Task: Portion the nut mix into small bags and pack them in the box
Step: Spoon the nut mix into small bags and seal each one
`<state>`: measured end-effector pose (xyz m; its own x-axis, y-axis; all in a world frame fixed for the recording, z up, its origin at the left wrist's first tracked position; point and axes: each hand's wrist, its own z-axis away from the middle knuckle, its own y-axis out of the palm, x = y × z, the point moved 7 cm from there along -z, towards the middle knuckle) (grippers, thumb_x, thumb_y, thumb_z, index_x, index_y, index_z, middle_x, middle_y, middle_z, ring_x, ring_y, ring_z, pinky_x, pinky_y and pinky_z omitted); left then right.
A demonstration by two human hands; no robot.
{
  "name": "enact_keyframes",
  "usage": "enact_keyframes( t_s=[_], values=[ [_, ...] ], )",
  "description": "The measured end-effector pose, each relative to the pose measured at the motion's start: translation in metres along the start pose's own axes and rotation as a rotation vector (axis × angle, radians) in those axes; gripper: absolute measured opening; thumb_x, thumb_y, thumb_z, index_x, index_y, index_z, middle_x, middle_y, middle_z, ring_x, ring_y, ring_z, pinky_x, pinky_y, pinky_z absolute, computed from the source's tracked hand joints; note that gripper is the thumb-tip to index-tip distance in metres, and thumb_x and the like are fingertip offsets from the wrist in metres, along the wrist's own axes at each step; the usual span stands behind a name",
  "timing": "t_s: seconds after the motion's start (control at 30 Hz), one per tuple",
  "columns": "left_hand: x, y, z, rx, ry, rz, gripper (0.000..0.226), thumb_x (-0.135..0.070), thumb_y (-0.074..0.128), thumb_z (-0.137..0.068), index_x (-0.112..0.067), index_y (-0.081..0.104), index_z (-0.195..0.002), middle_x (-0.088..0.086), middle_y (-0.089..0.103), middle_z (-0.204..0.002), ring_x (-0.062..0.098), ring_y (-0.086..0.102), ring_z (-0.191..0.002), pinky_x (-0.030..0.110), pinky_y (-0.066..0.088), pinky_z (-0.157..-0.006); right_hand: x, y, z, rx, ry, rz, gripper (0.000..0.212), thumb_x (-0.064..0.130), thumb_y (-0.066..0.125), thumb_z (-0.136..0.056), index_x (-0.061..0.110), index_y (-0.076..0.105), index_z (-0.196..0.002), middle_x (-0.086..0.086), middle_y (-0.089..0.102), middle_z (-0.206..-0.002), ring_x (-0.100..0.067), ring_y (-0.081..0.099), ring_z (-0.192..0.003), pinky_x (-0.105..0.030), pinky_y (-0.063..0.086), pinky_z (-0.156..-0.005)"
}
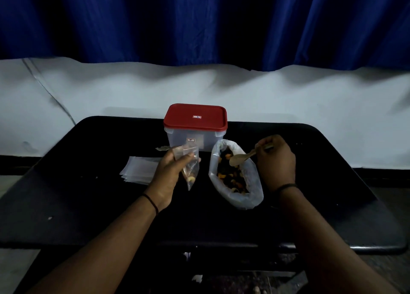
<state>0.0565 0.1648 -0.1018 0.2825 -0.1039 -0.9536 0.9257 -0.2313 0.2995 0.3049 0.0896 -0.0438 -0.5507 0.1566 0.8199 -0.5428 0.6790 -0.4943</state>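
My left hand [167,176] grips a small clear bag [190,169] held upright above the table, with a few nuts at its bottom tip. My right hand [276,158] holds a wooden spoon [238,159] whose bowl hovers over the open big bag of nut mix [236,176], which lies on the table between my hands. Behind them stands the clear plastic box [195,138] with its red lid [195,117] on.
A stack of flat empty small bags [139,169] lies left of my left hand. The black table [88,205] ends close to me at its front edge. A white wall and blue curtain [199,23] stand behind.
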Motion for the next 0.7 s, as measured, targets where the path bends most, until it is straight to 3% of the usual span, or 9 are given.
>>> enact_keyframes(
  t_s=[0.2, 0.37, 0.47, 0.6, 0.7],
  values=[
    [0.003, 0.001, 0.002, 0.011, 0.078, -0.236, 0.029, -0.015, 0.064, -0.093, -0.017, 0.06, -0.121, 0.004, 0.071, -0.11, 0.019, 0.069, -0.101, 0.029, 0.056, -0.077, 0.009, 0.008, 0.002, 0.096, -0.132, 0.124, 0.006, 0.018, 0.056, -0.091, 0.022, 0.061, -0.092, 0.0, 0.069, -0.085, -0.025, 0.064, -0.079, -0.042, 0.054, -0.069],
    [0.006, 0.002, 0.002, 0.038, 0.114, -0.342, 0.033, -0.023, 0.069, -0.091, -0.025, 0.06, -0.122, 0.002, 0.069, -0.114, 0.017, 0.067, -0.105, 0.031, 0.057, -0.078, -0.003, 0.026, 0.003, 0.225, -0.044, 0.068, 0.015, 0.014, 0.054, -0.089, 0.024, 0.063, -0.081, 0.006, 0.068, -0.081, -0.014, 0.065, -0.079, -0.026, 0.05, -0.065],
    [0.006, 0.005, 0.004, 0.043, 0.118, -0.349, 0.034, -0.021, 0.069, -0.091, -0.023, 0.059, -0.123, 0.004, 0.07, -0.112, 0.021, 0.068, -0.101, 0.042, 0.058, -0.08, -0.004, 0.027, 0.004, 0.201, -0.022, 0.041, 0.017, 0.011, 0.054, -0.089, 0.023, 0.063, -0.08, 0.006, 0.068, -0.082, -0.014, 0.065, -0.08, -0.025, 0.048, -0.066],
    [0.004, 0.006, 0.005, 0.04, 0.14, -0.371, 0.032, -0.023, 0.069, -0.09, -0.026, 0.06, -0.121, 0.001, 0.07, -0.111, 0.014, 0.067, -0.101, 0.027, 0.057, -0.077, 0.004, 0.014, 0.002, 0.119, -0.077, 0.093, 0.013, 0.013, 0.054, -0.089, 0.023, 0.062, -0.086, 0.004, 0.069, -0.082, -0.019, 0.065, -0.078, -0.037, 0.054, -0.071],
    [0.004, 0.005, 0.004, 0.035, 0.132, -0.36, 0.027, -0.024, 0.07, -0.09, -0.034, 0.061, -0.114, -0.003, 0.071, -0.109, 0.012, 0.067, -0.103, 0.03, 0.055, -0.083, 0.014, 0.009, 0.001, 0.126, -0.181, 0.243, 0.01, 0.017, 0.052, -0.089, 0.025, 0.059, -0.092, 0.0, 0.069, -0.083, -0.027, 0.064, -0.077, -0.04, 0.054, -0.066]
  ],
)
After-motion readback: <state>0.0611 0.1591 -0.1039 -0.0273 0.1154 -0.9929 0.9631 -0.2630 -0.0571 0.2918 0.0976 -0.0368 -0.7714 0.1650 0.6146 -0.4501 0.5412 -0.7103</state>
